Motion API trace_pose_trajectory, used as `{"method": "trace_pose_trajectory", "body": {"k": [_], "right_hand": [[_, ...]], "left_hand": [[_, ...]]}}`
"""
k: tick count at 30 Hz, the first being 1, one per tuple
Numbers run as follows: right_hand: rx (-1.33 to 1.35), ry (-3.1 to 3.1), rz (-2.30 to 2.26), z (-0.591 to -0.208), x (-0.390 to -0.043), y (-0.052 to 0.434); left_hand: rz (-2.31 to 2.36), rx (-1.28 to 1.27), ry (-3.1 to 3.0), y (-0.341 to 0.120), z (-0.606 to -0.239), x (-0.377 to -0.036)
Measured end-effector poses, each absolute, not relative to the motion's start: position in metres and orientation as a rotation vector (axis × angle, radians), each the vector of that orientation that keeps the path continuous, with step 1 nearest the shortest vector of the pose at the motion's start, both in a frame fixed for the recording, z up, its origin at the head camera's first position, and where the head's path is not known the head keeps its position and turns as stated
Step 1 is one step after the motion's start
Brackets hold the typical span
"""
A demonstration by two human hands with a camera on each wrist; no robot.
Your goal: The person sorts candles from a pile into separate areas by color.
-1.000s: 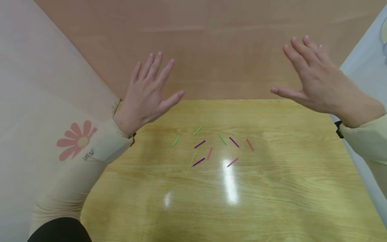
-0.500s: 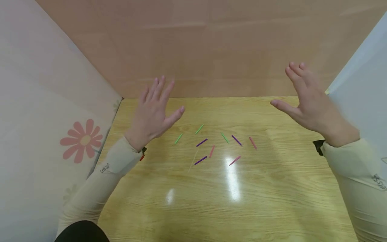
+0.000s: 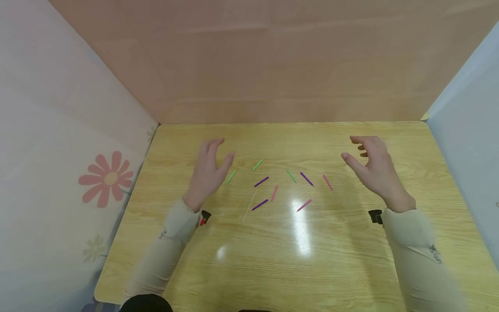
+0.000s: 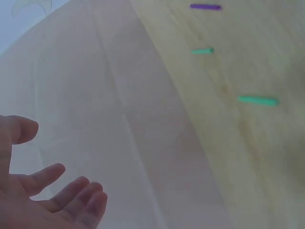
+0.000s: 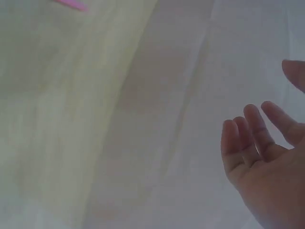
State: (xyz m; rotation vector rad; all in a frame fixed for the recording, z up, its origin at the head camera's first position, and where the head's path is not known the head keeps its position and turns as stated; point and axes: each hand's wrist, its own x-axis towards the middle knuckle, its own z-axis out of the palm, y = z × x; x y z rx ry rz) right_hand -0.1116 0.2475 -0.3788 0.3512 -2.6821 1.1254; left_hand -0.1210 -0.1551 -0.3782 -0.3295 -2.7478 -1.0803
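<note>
Hovering empty, relaxed and holding nothing: left hand (image 3: pixel 208 173) just beside the leftmost thin green plastic stick (image 3: pixel 231 176), right hand (image 3: pixel 374 171) near the rightmost thin pink plastic stick (image 3: pixel 327 182). Scattered between them, toward the far edge of the glossy yellow wooden desk (image 3: pixel 312 264): more green, purple and pink sticks. Risk, probably: light sticks skidding or rolling off target under a careless fingertip.

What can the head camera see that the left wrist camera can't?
Only the head camera shows both hands, the left hand and the right hand, the whole table, the pink sticks and the flower picture. Only the left wrist camera shows the left hand's palm side close up, fingers loose, holding nothing. Both show green sticks and a purple stick on the table.
</note>
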Motion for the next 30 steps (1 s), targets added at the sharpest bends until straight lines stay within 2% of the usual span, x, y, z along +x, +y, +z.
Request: {"method": "trace_pose_trajectory", "body": {"k": [15, 23, 30], "right_hand": [[-0.068, -2.816, 1.327, -0.454, -0.099, 0.235], [-0.173, -2.886, 1.368, -0.474, -0.098, 0.23], [-0.21, -2.953, 1.341, -0.481, -0.099, 0.228]], "left_hand": [[-1.486, -0.073, -2.822, -0.154, -0.442, -0.102], [-1.574, -0.04, -3.024, -0.144, -0.463, -0.096], [-1.598, -0.124, -3.143, -0.136, -0.474, -0.091]]}}
